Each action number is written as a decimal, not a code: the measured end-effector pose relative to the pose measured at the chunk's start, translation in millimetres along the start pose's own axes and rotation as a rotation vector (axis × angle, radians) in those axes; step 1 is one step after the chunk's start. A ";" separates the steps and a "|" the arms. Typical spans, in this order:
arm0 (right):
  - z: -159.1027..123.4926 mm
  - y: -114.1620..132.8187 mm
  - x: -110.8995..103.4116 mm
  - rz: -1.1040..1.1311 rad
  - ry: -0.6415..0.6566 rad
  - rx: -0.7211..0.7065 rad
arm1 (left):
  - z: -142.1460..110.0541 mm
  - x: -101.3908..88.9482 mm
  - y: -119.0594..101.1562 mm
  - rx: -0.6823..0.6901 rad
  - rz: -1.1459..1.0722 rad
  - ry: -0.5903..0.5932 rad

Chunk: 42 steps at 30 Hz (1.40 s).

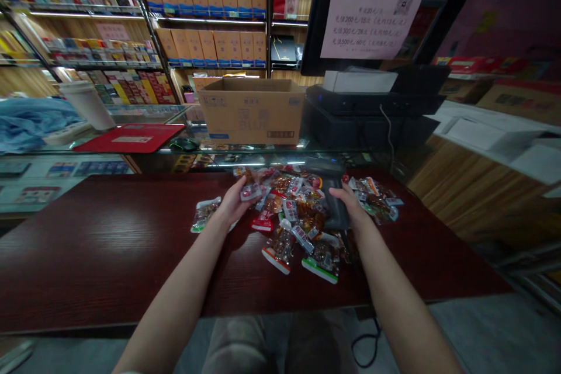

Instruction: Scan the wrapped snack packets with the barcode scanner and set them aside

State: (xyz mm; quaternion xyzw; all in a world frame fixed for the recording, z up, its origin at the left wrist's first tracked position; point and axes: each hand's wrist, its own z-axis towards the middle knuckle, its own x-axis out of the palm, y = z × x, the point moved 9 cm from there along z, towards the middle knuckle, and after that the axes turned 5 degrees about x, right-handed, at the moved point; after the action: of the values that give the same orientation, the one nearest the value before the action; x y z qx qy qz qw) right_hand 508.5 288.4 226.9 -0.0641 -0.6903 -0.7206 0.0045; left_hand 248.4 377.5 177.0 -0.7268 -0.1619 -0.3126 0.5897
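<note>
On the dark red wooden table [109, 245] lies a heap of small clear snack packets [302, 210] with brown contents and red, green or orange edges. My left hand [234, 203] is at the heap's left side, fingers closed on a snack packet [251, 191] with a white label. In my right hand [352, 204] is a black handheld barcode scanner [335, 201], held by its handle over the heap's right side, with its head pointing away and left. One green-edged packet [205, 214] lies left of my left hand, and more packets [377, 198] lie beyond my right hand.
Behind the table is a glass counter with a cardboard box [254, 111], a red mat [131, 137], a mouse [184, 144] and a white cup [87, 105]. A black printer-like machine [372, 123] stands at right. A cable [368, 339] hangs below the table's front edge.
</note>
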 end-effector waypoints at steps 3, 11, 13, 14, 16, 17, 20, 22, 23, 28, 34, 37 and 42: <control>0.3 6.5 2.3 0.007 0.031 -0.035 | 0.5 5.7 -0.7 0.093 0.101 0.095; 1.2 5.5 0.4 0.023 0.017 -0.025 | -31.5 44.4 -45.8 0.859 1.030 0.274; 0.3 6.5 1.5 0.026 0.023 -0.035 | -46.2 59.8 -48.4 1.070 1.261 0.363; -0.4 7.6 2.5 0.024 0.030 -0.043 | -52.3 65.0 -48.0 1.148 1.338 0.400; -2.0 10.3 5.7 0.015 0.049 -0.059 | -61.8 72.3 -45.4 1.256 1.446 0.458; -2.9 11.6 8.0 0.005 0.060 -0.063 | -66.0 75.6 -43.3 1.294 1.487 0.485; -5.9 14.4 18.5 -0.048 0.100 -0.062 | -79.7 87.1 -37.4 1.395 1.547 0.549; -7.9 15.4 26.4 -0.064 0.113 -0.058 | -86.5 95.9 -33.5 1.425 1.553 0.586; -8.8 15.5 30.2 -0.057 0.116 -0.056 | -88.6 100.2 -31.6 1.425 1.545 0.603; -8.8 10.8 39.7 0.005 0.083 -0.029 | -91.7 115.7 -22.6 1.413 1.440 0.654; -0.3 2.8 27.6 -0.030 -0.055 -0.008 | -92.7 118.6 -18.1 1.442 1.293 0.518; 1.7 -2.1 22.8 -0.011 -0.105 0.027 | -87.8 117.0 -15.3 1.376 1.191 0.450; 2.7 -6.1 17.7 0.001 -0.142 0.055 | -71.2 112.3 0.2 1.132 1.071 0.472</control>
State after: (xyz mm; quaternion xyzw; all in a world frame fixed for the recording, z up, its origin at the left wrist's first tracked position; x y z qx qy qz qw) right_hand 490.7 292.8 222.7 -0.1152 -0.7084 -0.6951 -0.0422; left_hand 314.2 294.3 257.1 -0.2124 0.2030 -0.0039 0.9559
